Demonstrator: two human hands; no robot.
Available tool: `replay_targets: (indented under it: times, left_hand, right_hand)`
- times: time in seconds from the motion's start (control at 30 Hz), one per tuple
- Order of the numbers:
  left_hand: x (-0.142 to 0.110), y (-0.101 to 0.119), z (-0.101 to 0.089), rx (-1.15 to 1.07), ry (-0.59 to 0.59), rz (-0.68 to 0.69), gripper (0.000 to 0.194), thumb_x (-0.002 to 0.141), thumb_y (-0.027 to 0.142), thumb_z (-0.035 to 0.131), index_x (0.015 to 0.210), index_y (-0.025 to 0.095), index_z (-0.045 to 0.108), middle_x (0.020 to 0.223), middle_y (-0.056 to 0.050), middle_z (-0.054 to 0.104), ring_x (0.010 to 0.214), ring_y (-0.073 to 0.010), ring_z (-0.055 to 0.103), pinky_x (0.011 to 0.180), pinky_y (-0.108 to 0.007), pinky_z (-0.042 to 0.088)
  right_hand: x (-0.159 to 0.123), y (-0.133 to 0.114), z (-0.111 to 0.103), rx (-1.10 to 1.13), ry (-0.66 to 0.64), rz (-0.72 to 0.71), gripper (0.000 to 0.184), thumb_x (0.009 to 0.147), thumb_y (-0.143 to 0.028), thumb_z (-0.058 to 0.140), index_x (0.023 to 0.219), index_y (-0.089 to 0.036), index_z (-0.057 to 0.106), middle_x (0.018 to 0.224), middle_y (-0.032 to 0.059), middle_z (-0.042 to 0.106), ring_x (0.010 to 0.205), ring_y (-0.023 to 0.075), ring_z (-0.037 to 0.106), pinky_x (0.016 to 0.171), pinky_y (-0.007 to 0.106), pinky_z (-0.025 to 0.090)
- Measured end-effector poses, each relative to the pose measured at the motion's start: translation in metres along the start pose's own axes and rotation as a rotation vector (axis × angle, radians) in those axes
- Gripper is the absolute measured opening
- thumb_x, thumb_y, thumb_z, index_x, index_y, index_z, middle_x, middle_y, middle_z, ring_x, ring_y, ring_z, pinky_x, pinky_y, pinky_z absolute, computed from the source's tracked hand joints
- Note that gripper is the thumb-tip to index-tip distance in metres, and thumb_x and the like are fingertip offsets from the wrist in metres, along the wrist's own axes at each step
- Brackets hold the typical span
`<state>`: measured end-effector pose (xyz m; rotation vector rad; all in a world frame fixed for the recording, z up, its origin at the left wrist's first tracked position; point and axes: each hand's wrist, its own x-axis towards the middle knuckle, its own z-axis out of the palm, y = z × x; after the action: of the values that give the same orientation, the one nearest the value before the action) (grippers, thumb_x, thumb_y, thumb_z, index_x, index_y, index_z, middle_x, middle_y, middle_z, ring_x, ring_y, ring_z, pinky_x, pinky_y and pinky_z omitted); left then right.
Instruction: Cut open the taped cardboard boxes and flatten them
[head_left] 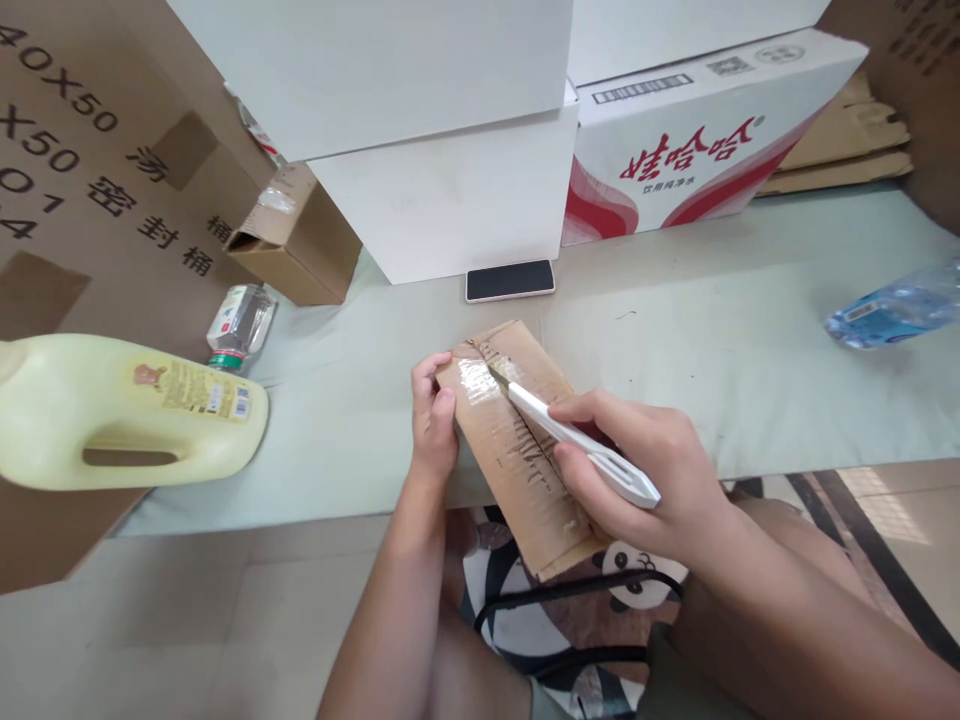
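Observation:
A brown cardboard box (517,440) with a strip of clear tape (480,382) lies across the near edge of the table, its closer end sticking out over my lap. My left hand (433,415) grips the box's far left corner, thumb on top and fingers folded at the edge. In my right hand (645,460) is a white utility knife (581,440), held between thumb and fingers. Its dark blade points away from me and meets the taped seam near the far end of the box. My right hand partly hides the box's right side.
Behind the box, a phone (510,281) lies before stacked white cartons (450,205). At left are a yellow jug (135,410), a small clear bottle (241,325) and an open carton (300,235). A water bottle (896,305) lies at right.

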<state>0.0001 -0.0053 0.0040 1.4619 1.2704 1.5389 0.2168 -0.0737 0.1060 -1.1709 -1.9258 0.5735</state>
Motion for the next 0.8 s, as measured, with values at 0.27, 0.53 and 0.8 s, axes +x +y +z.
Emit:
replay_targets:
  times: [0.27, 0.53, 0.8]
  left_hand:
    - [-0.0004, -0.0005, -0.0007, -0.003, -0.004, -0.003, 0.047, 0.085, 0.062, 0.056, 0.115, 0.026, 0.059, 0.116, -0.007, 0.060, 0.108, -0.0260, 0.058, 0.096, -0.041, 0.048]
    - [-0.0001, -0.0003, -0.0002, -0.010, 0.000, 0.003, 0.048, 0.084, 0.062, 0.057, 0.115, 0.026, 0.060, 0.116, -0.007, 0.061, 0.109, -0.0260, 0.058, 0.097, -0.041, 0.047]
    - [-0.0016, -0.0019, 0.0000, -0.024, 0.014, -0.011, 0.046, 0.084, 0.062, 0.058, 0.115, 0.027, 0.061, 0.117, -0.007, 0.062, 0.108, -0.0259, 0.059, 0.096, -0.042, 0.048]
  right_hand:
    - [0.0003, -0.0005, 0.0003, 0.004, 0.004, -0.011, 0.005, 0.088, -0.019, 0.055, 0.092, -0.020, 0.058, 0.064, -0.0043, 0.062, 0.048, 0.0083, 0.053, 0.048, 0.021, 0.040]
    - [-0.0004, -0.0008, 0.0000, 0.012, -0.003, 0.010, 0.004, 0.088, -0.020, 0.055, 0.091, -0.021, 0.056, 0.063, -0.0045, 0.062, 0.049, 0.0085, 0.054, 0.048, 0.021, 0.040]
    - [-0.0017, 0.0005, 0.0005, 0.030, -0.003, 0.022, 0.005, 0.087, -0.021, 0.056, 0.092, -0.022, 0.056, 0.062, -0.0059, 0.062, 0.045, 0.0077, 0.052, 0.046, 0.020, 0.039]
